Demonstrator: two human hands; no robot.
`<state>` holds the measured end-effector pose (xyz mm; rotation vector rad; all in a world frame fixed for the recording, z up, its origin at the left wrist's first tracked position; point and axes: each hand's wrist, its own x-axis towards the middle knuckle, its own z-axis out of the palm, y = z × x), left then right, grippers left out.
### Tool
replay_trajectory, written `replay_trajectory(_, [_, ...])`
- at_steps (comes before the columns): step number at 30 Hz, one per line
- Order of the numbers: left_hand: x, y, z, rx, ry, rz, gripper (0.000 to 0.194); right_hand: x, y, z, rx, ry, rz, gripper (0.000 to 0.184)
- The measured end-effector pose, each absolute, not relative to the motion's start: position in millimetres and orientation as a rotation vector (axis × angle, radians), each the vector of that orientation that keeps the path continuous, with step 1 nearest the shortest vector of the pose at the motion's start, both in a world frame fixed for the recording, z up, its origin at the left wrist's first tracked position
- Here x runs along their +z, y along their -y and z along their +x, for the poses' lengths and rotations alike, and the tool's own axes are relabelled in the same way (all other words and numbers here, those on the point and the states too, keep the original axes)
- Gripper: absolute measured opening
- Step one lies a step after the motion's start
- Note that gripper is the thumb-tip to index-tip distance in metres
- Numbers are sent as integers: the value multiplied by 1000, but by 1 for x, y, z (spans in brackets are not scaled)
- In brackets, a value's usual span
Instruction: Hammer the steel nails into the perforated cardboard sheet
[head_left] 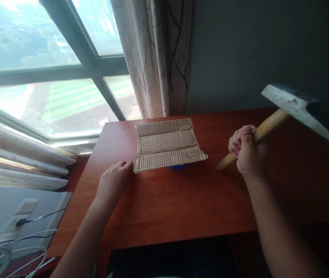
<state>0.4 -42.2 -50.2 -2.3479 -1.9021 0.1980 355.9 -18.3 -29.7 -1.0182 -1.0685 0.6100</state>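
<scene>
My right hand (247, 150) is wrapped round the wooden handle of a hammer (271, 123), raised above the right part of the desk. Its pale metal head, with a tapered end, points up and to the right. A creased brown cardboard sheet (166, 143), covered in rows of small holes, lies mid-desk. Part of a blue object (178, 167) shows beneath its near edge. Beside the sheet's near left corner, my left hand (115, 177) has its fingers closed. A tiny dark, shiny thing shows at its fingertips, too small to name.
The reddish-brown wooden desk (153, 208) runs up to a dark wall. Patterned curtains (155, 58) hang by the window (89, 69) behind it. At lower left are a wall socket (27, 206) with a plug and several loose cables (22, 251). A dark area lies below the desk's front edge.
</scene>
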Motion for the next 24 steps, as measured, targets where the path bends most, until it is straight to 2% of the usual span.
replay_trajectory(6, [-53, 42, 3, 199, 1901, -2321, 26, -31, 17, 354, 630, 1079, -1015, 49])
replay_trajectory(10, [-54, 47, -3, -109, 1963, -2200, 23, -32, 16, 353, 648, 1055, -993, 47])
replay_trajectory(12, [-49, 51, -9, -415, 2032, -2099, 19, -33, 16, 354, 642, 1050, -1004, 47])
replay_trajectory(14, [-41, 55, -11, -865, 2138, -2003, 15, -33, 16, 355, 647, 1059, -997, 45])
replay_trajectory(17, [-22, 61, 2, -1665, 2248, -1823, 21, -36, 17, 356, 665, 1093, -944, 41])
replay_trajectory(19, [-11, 62, 25, -1967, 2189, -1867, 20, -38, 18, 355, 636, 1100, -923, 41])
replay_trajectory(21, [-3, 60, 54, -1994, 2126, -2162, 18, -40, 18, 354, 569, 1086, -931, 42])
replay_trajectory(24, [-2, 48, 94, -1693, 1909, -2626, 9, -42, 19, 352, 500, 1066, -951, 42])
